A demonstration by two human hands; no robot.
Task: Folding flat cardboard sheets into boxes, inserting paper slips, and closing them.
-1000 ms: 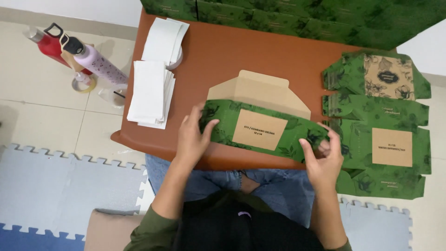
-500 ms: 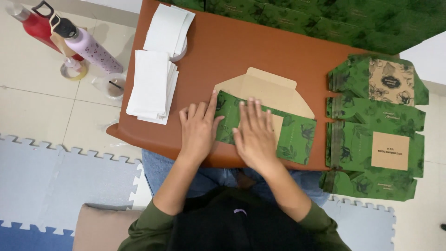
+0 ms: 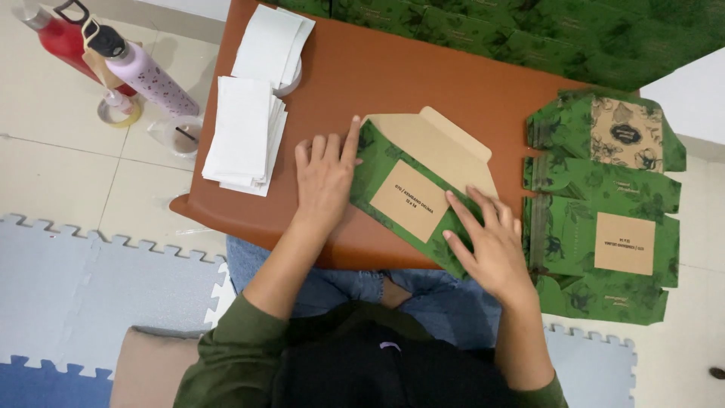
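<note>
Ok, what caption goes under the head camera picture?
Both hands, left and right, press a flat green box on a brown table.

A stack of white paper sheets [image 3: 245,132] lies on the brown worktop [image 3: 393,79], with flat green box blanks [image 3: 604,219] piled at its right end. On the floor beside it stand a red bottle [image 3: 64,45] and a lilac bottle [image 3: 147,74], near grey foam mats [image 3: 98,295].

Brown low table [image 3: 423,83] on pale tiled floor [image 3: 68,128], blue-grey foam mats [image 3: 91,302]
</note>
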